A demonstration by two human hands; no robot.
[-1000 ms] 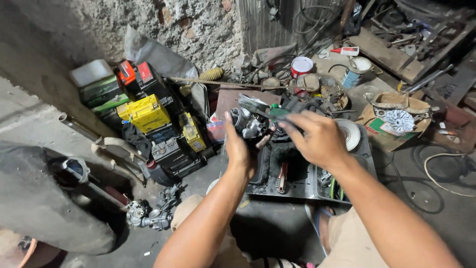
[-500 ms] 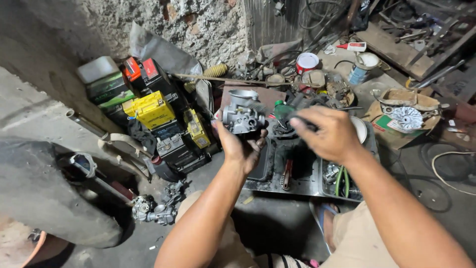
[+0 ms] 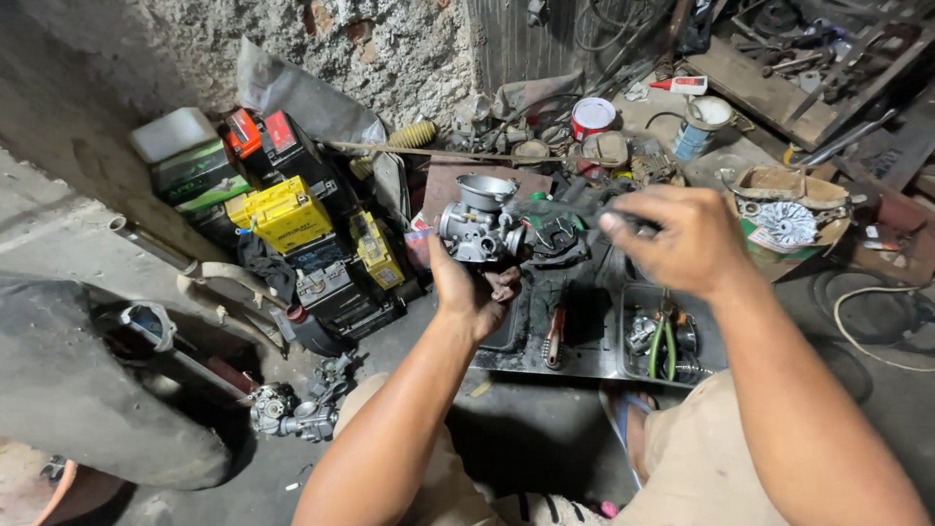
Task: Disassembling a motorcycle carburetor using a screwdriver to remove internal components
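Left hand (image 3: 469, 292): we record it closed from below around a grey metal carburettor (image 3: 477, 224), held upright above the black tray (image 3: 584, 362) on the floor.

Right hand (image 3: 682, 239): closed on a dark tool (image 3: 570, 207) whose far end reaches the carburettor's right side; the tool's kind we cannot tell.

Tray: we note a red-handled tool (image 3: 555, 336) in it just below the carburettor, and green-handled pliers (image 3: 662, 346) in its right compartment.

Left of the carburettor: a yellow battery (image 3: 284, 214) in a stack of dark batteries against the rough wall.

Below and left of the carburettor: a second carburettor (image 3: 292, 411) lying on the floor, well apart.

Above and right of the carburettor: a red-and-white tin (image 3: 592, 117), and beyond it a blue-and-white cup (image 3: 703, 125).
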